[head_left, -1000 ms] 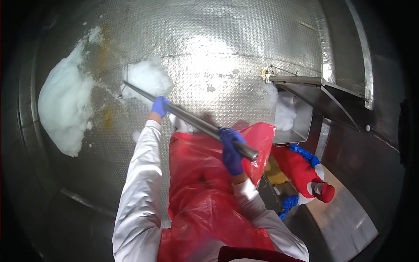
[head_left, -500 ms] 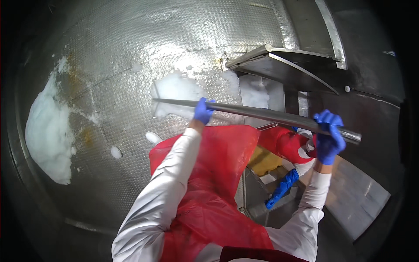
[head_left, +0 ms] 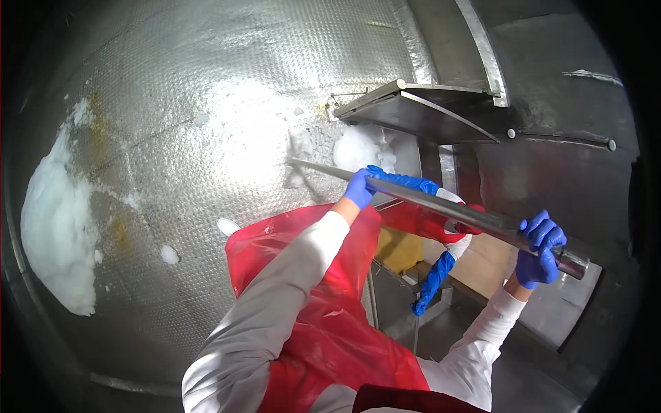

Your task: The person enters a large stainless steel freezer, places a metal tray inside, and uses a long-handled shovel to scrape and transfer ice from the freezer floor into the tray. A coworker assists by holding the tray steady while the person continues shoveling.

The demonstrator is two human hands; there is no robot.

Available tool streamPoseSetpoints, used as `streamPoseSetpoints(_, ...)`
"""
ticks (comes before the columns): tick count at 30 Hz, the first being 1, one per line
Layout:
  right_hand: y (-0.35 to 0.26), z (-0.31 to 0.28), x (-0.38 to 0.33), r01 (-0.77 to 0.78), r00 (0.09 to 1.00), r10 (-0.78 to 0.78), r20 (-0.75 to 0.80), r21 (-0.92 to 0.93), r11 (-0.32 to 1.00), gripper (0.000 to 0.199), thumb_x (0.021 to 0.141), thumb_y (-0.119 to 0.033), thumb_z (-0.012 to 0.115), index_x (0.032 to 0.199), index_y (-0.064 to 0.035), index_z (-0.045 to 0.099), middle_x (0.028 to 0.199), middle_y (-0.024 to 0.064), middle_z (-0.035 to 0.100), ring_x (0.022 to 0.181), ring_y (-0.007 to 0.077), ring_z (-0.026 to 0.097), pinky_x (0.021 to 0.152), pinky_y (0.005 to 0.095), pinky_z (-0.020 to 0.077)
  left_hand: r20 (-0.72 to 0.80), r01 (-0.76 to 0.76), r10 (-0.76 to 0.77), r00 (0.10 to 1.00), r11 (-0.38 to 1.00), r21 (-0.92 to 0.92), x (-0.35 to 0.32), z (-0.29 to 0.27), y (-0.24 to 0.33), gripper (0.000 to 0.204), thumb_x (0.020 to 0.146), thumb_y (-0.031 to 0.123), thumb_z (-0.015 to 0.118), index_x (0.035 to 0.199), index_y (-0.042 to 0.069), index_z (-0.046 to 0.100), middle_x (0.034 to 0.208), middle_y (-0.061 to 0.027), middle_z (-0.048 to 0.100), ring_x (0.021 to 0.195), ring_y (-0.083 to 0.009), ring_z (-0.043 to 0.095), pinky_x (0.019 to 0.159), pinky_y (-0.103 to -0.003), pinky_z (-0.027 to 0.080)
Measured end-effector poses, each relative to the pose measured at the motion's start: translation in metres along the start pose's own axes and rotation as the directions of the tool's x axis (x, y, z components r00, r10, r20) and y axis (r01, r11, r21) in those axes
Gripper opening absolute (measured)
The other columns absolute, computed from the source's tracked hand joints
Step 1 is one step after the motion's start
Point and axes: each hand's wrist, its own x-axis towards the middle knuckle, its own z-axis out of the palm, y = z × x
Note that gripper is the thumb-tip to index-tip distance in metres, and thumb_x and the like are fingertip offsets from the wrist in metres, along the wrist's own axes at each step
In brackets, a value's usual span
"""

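Red apron nearest. Right hand is curled round the butt of the metal pole, left hand wrapped round the shaft further down — wide spacing, should give good leverage. Pole crosses over the co-worker's blue sleeve; can't tell if touching, so I'd leave that arm room. Far end blurs over the floor — best kept low, short of the white heap.

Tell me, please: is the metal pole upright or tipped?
Tipped: the metal pole slants from the right hand down past the left hand toward the floor; whether its far end touches, I cannot tell.
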Motion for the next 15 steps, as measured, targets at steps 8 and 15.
streamPoseSetpoints(8, 0.056, 0.157, -0.055, -0.229, 0.973, 0.232, 0.013, 0.210, 0.950, 0.021, 0.077, -0.020, 0.071, 0.074, -0.0079, 0.054, 0.076, 0.0083, 0.057, 0.083, 0.0278, 0.059, 0.087, 0.0489, 0.0525, -0.078, -0.453, 0.533, 0.842, 0.779, 0.433, -0.111, -0.209, 0.199, 0.017, 0.095, 0.020, 0.054, 0.079, 0.015, 0.054, 0.071, -0.0023, 0.055, 0.065, -0.0172, 0.054, 0.061, -0.032, 0.046)
streamPoseSetpoints(15, 0.101, 0.328, -0.095, -0.600, 0.788, 0.591, 0.174, 0.437, 0.670, 0.026, 0.076, -0.010, 0.075, 0.099, -0.0055, 0.063, 0.107, 0.0118, 0.062, 0.114, 0.0301, 0.060, 0.106, 0.0512, 0.0460, -0.341, -0.564, 0.596, 0.727, 0.802, 0.197, -0.223, -0.389, 0.392, 0.015, 0.088, 0.022, 0.053, 0.075, 0.015, 0.049, 0.067, -0.0026, 0.053, 0.061, -0.0180, 0.052, 0.061, -0.033, 0.046)
